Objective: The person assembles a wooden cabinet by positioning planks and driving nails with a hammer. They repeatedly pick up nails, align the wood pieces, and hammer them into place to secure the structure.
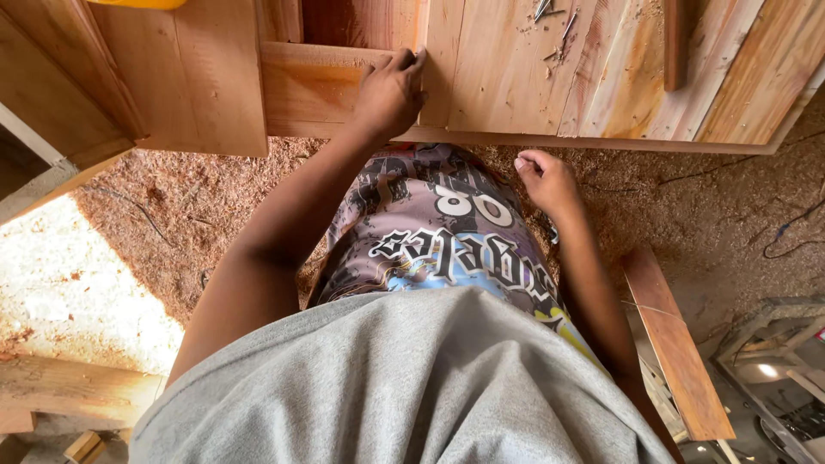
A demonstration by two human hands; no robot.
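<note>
My left hand (391,90) rests on the front edge of a wooden board (309,90), with its fingertips hooked over the side of a wider wooden panel (516,77) on the bench. My right hand (546,179) hangs below the bench edge, fingers curled loosely, holding nothing that I can see. Below them are my patterned shorts (438,232) and grey shirt (412,387).
Several nails (550,26) and sawdust lie on the panel, beside a narrow wooden strip (676,43). The floor (687,206) is covered in sawdust. A reddish plank (675,344) lies at lower right, cables (786,228) at right, more timber (69,391) at lower left.
</note>
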